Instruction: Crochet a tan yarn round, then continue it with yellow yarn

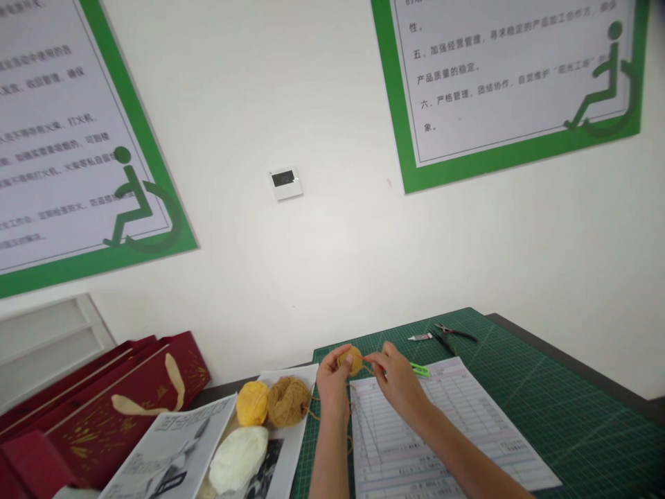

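Observation:
My left hand (332, 388) pinches a small round tan crocheted piece (353, 361) between thumb and fingers, above the cutting mat. Close at its right side, my right hand (399, 384) is closed on a thin orange crochet hook (366, 358), whose tip meets the piece. Most of the hook is hidden by the fingers. Loose tan yarn hangs beside my left wrist and runs toward a brown-tan yarn ball (289, 402). A yellow yarn ball (252, 403) touches that ball on its left, and a white yarn ball (239, 459) lies nearer to me.
A printed form (441, 430) lies under my hands on the green cutting mat (582, 416). Beyond it are a green cutter (420, 370), a small white tube (420, 337) and pliers (460, 333). Printed sheets (171, 450) and red gift bags (104, 423) fill the left.

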Demonstrator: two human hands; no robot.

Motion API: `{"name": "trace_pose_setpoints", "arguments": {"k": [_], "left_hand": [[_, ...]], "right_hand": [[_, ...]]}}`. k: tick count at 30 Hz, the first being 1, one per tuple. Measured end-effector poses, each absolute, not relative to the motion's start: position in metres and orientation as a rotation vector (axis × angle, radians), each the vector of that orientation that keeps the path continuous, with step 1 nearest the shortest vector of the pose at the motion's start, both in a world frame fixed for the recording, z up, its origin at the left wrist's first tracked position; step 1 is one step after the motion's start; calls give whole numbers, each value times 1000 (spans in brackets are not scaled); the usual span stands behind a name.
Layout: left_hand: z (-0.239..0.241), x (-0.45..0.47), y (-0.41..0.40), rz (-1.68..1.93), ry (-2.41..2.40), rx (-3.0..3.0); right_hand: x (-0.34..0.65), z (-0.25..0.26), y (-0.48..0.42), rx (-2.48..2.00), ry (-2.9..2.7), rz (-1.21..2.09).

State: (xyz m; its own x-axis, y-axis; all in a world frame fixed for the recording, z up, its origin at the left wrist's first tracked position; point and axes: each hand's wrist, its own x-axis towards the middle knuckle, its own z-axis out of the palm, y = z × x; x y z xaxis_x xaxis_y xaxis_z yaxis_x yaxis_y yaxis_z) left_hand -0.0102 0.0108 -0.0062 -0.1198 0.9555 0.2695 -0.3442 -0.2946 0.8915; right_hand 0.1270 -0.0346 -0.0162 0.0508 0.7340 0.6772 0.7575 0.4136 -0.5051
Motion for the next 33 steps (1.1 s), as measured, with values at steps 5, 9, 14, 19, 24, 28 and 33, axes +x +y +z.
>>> {"name": "trace_pose_setpoints", "arguments": {"k": [5,9,14,19,24,28,33], "left_hand": [[-2,-9,8,1644,867,1122],[-1,-8,6,1613,849,1122],[-1,-8,6,1562,807,1099],[-5,-8,11,1532,716,1009],[-8,-10,14,1509,652,961],[-8,-12,15,1492,640,922],[-8,-14,15,1466,620,867]], "right_hand": [[125,-18,-34,-1314,-1684,-32],[124,-20,-32,-1312,-1654,2],[124,-23,-29,-1242,-1597,51],[127,-25,-25,-1146,-1535,126],[129,-25,-22,-1138,-1518,195],[130,-27,-20,-1119,-1510,231],[131,-29,-16,-1108,-1499,294]]}}
